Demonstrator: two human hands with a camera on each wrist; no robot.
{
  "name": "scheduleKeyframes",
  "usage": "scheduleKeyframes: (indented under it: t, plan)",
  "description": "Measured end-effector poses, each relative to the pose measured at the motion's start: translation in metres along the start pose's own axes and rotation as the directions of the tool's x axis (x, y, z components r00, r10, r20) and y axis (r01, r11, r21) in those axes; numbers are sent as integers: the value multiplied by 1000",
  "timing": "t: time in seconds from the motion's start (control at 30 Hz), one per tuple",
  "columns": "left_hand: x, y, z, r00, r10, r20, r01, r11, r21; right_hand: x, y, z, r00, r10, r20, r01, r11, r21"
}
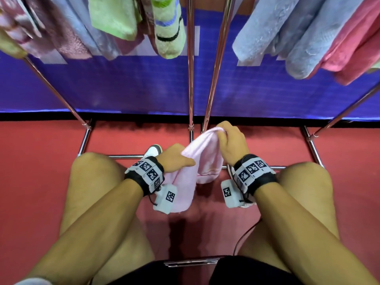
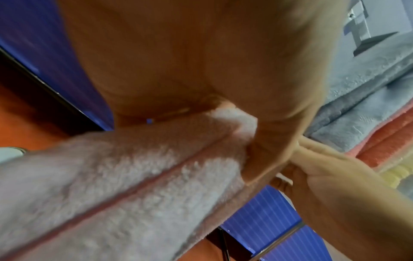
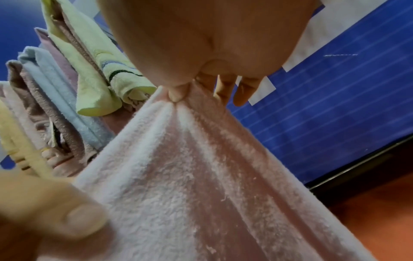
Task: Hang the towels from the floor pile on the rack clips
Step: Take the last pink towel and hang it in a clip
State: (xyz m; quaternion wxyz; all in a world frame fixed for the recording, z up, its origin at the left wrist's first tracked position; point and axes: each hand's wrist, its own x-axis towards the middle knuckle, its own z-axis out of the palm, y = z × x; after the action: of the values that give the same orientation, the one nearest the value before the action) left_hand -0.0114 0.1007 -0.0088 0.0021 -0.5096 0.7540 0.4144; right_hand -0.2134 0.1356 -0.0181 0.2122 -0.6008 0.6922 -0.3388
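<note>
You've got the pale pink terry towel [image 1: 202, 159] up off the red floor [image 1: 41, 161], slung between your knees — right hand [image 1: 232, 145] pinching a gathered corner at the top, left hand [image 1: 174, 159] clutching the fabric lower down, so its long axis runs up toward the right. The chrome rack poles [image 1: 190, 68] rise just beyond your right hand — that's the nearer hand for lifting the corner, I'd say; the clips themselves aren't visible.

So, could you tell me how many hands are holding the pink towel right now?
2. The left hand grips the pink towel at its lower fold; the right hand pinches its top edge.
</note>
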Motion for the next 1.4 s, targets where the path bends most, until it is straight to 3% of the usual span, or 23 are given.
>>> scheduleKeyframes:
  t: [0.13,0.27,0.37,0.43,0.5,0.6,0.7,0.77,0.87,0.93,1.0,1.13,1.23,1.4]
  plan:
    - [0,-8,-3,974,107,-201,-162,947,-279,-1,7,-5,996,81,-32,-81,996,22]
    - [-1,-11,-3,915,144,-378,-263,922,-284,-7,3,-4,990,137,18,-137,990,38]
    - [-2,-6,9,925,215,-313,-284,940,-192,-15,-7,2,985,32,168,-48,995,91]
    - [-3,3,19,944,225,-241,-277,938,-210,-18,-8,11,942,-49,333,21,996,87]
    - [-2,8,23,945,216,-244,-273,934,-231,-20,-7,19,915,-64,399,36,996,77]
    - [4,5,17,945,171,-280,-213,969,-126,-18,-2,18,933,-89,348,91,996,11]
    - [8,-2,10,951,87,-298,-110,992,-59,-13,3,9,983,-122,135,122,992,11]
    - [10,-9,8,950,20,-311,-49,995,-86,-8,8,2,997,-55,50,56,998,-11]
    - [10,-17,2,936,-57,-347,29,996,-84,-4,15,-7,996,88,24,-85,992,-93]
    - [10,-19,0,928,-20,-373,-19,995,-98,-4,17,-9,986,160,47,-153,981,-117]
    - [8,-12,4,926,71,-371,-142,975,-168,-7,10,-4,977,162,140,-152,985,-76]
    - [5,6,20,937,192,-292,-274,922,-274,-20,-7,17,933,-47,357,10,994,105]
    - [9,10,27,925,197,-325,-303,899,-317,-19,-8,27,936,-100,338,58,989,133]
    - [7,13,21,906,133,-402,-277,904,-325,-8,0,22,955,-124,269,120,992,29]
